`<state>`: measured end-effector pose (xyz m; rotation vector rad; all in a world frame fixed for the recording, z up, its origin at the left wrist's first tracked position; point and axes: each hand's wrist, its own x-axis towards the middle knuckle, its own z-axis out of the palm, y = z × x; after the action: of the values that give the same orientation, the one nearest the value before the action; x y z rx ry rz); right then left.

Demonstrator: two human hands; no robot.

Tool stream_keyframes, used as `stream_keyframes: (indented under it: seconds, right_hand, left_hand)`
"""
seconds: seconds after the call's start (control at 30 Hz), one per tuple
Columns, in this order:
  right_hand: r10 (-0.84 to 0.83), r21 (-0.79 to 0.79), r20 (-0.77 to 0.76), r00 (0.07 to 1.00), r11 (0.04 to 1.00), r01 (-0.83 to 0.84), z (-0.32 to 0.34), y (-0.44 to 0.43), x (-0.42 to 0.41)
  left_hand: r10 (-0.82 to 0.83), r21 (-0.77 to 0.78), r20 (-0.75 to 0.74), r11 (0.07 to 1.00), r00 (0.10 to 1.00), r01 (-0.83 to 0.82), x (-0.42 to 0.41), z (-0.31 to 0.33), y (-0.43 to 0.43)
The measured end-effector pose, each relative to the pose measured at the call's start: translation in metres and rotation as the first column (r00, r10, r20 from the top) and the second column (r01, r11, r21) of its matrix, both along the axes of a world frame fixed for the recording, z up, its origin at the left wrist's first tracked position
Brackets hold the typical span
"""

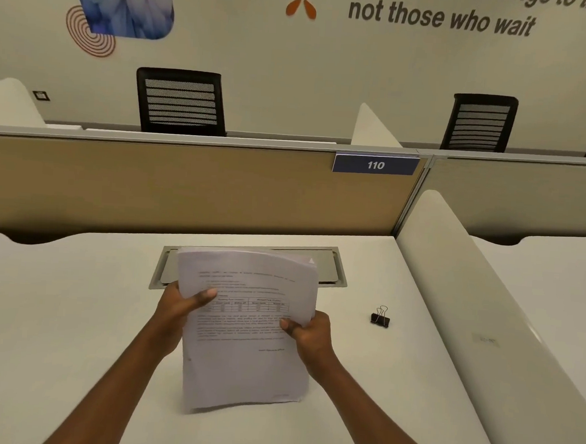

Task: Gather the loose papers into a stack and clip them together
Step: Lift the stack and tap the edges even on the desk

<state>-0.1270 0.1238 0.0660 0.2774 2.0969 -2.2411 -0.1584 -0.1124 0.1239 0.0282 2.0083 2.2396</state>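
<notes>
A stack of white printed papers [241,366] stands nearly upright in the middle of the white desk [56,310], its lower edge close to the desk top. My left hand [176,309] grips the stack's left edge, thumb across the front page. My right hand [308,336] grips the right edge, thumb on the front. The sheets' edges are slightly uneven at the top right and bottom right. A black binder clip [380,317] with silver handles lies on the desk to the right of the stack, apart from both hands.
A grey cable-tray flap [330,267] is set into the desk behind the papers. A tan partition [184,187] with a blue "110" label [375,164] closes the back. A white divider [458,293] bounds the desk's right side. Two black chairs stand beyond the partition.
</notes>
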Motion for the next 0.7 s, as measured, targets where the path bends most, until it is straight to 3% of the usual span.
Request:
stream_keyframes:
  seconds: [0.23,0.7]
  right_hand:
    - [0.014,-0.004,-0.002,1.0,1.0,-0.014,-0.002,-0.003,-0.003]
    - [-0.03,-0.066,-0.024,0.999,0.997,0.028,-0.006,-0.002,-0.002]
  left_hand:
    - [-0.005,-0.082,-0.005,0.997,1.0,0.004,-0.006,0.01,-0.004]
    - [0.049,-0.062,-0.011,0.997,0.999,-0.05,0.0,0.002,0.004]
